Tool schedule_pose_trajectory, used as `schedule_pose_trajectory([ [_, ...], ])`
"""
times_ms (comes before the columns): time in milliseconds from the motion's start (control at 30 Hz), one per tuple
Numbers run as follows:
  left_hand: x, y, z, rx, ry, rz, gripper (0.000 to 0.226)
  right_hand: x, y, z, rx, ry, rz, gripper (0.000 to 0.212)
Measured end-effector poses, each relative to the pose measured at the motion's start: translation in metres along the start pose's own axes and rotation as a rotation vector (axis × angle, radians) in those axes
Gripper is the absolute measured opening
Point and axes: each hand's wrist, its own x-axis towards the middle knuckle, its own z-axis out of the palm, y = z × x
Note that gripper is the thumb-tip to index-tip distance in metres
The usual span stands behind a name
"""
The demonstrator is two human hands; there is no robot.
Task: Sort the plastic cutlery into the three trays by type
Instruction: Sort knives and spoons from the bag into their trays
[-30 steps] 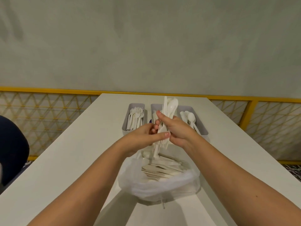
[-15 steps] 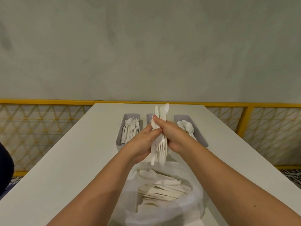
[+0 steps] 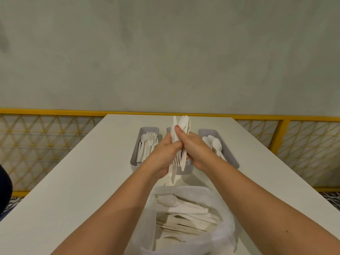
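Gripping one cutlery bundle (image 3: pixel 184 124) in front of the middle tray (image 3: pixel 185 171) were left hand (image 3: pixel 165 153) and right hand (image 3: pixel 196 146); tabletop (image 3: pixel 82 172) extended broadly to both side edges.

- Soft, even indoor light, rather dim, puts a warm greenish cast on the mottled far wall (image 3: pixel 165 52).
- The white desk (image 3: pixel 73 181) is the brightest surface and carries no hard glare.
- Light seems to fall from above: only a faint, blurred-edged shadow lies on the desk under the bundle of cutlery (image 3: pixel 181 126).
- White pieces inside the translucent bag (image 3: pixel 228 236) show low contrast, and their outlines merge.
- Wide-angle distortion bends the yellow railing (image 3: pixel 46 112) and splays the desk edges left and right.
- The near forearms (image 3: pixel 103 218) look slightly soft, and fine detail is smeared.
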Motion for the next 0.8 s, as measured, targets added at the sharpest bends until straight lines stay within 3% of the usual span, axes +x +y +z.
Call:
schedule_pose_trajectory([
  [67, 0.0, -0.002, 0.001, 0.038, 0.038, 0.022, 0.038, -0.003, 0.002, 0.001, -0.013, 0.033, -0.063, 0.032],
  [233, 0.005, -0.006, -0.005, 0.078, 0.147, 0.061, 0.034, -0.003, 0.008, 0.0, -0.039, 0.022, -0.127, 0.038],
  [400, 0.006, -0.007, -0.007, 0.041, 0.171, 0.046, 0.028, -0.004, 0.009, 0.001, -0.082, 0.148, -0.141, 0.033],
  [533, 0.006, -0.003, -0.012, -0.059, 0.163, -0.01, 0.009, -0.006, 0.005, 0.001, 0.125, 0.173, -0.1, 0.032],
  [633, 0.006, -0.002, -0.018, -0.111, 0.13, -0.02, 0.007, -0.004, 0.0, -0.005, 0.225, 0.226, -0.07, 0.026],
  [800, 0.006, -0.001, -0.021, -0.205, 0.054, -0.022, 0.005, -0.002, 0.0, -0.01, 0.181, 0.064, -0.047, 0.013],
])
